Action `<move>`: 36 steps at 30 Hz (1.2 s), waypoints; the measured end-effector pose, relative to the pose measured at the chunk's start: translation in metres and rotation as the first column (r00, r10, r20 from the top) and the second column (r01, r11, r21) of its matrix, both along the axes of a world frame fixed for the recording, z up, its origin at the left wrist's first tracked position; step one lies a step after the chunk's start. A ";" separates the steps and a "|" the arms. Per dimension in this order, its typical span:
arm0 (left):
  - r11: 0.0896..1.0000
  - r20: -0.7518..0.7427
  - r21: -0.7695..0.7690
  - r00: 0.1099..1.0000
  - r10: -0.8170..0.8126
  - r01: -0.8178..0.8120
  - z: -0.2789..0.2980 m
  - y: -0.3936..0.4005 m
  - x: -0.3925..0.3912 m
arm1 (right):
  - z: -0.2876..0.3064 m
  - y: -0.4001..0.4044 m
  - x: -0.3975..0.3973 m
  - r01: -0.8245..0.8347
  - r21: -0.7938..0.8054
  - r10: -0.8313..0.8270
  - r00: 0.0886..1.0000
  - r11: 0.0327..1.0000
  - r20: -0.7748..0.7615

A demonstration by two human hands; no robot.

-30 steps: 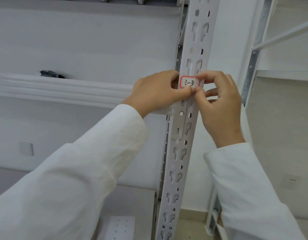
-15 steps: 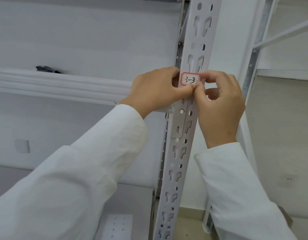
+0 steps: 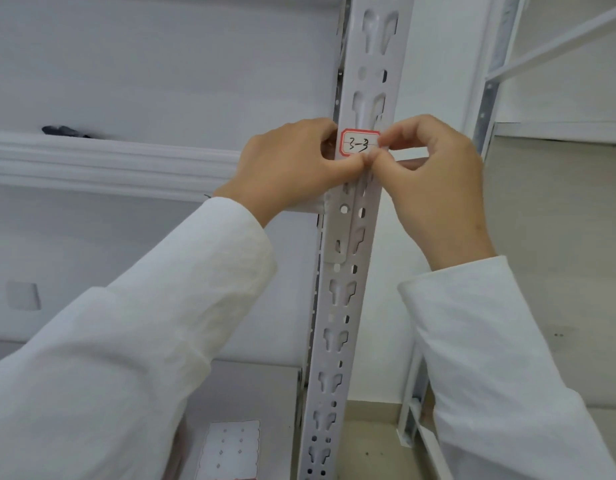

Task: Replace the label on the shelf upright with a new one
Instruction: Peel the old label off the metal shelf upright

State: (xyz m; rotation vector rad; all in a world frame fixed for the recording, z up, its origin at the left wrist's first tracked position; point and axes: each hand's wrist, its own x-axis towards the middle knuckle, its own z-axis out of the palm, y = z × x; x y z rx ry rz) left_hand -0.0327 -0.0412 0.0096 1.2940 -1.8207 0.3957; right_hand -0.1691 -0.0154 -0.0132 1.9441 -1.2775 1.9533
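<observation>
Left hand (image 3: 292,168) and right hand (image 3: 434,174), fingers curled narrow, pinching red-edged label (image 3: 359,143) against shelf upright (image 3: 341,299).

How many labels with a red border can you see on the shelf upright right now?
1: the red-bordered label reading "3-3", on the upright between the left hand and right hand. The hands could hide others.
</observation>
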 end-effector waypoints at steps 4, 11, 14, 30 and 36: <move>1.000 0.005 0.004 1.000 -0.002 0.002 0.000 0.000 0.001 | -0.001 0.002 0.000 0.022 0.011 -0.022 1.000 1.000 0.022; 1.000 -0.004 0.005 1.000 0.012 -0.012 -0.001 0.001 0.000 | 0.001 0.007 0.002 0.135 0.013 -0.134 0.991 0.991 -0.028; 1.000 -0.006 0.010 1.000 0.013 -0.013 -0.001 0.003 -0.001 | 0.002 0.009 0.002 0.160 0.029 -0.159 0.986 0.987 -0.051; 0.999 -0.005 0.028 1.000 0.021 -0.021 0.000 0.005 0.000 | 0.005 0.015 0.005 -0.213 0.282 0.193 0.976 0.935 0.097; 1.000 -0.011 0.014 1.000 0.002 -0.002 -0.001 0.004 0.000 | 0.005 0.010 -0.002 -0.082 0.095 0.074 0.994 0.992 0.086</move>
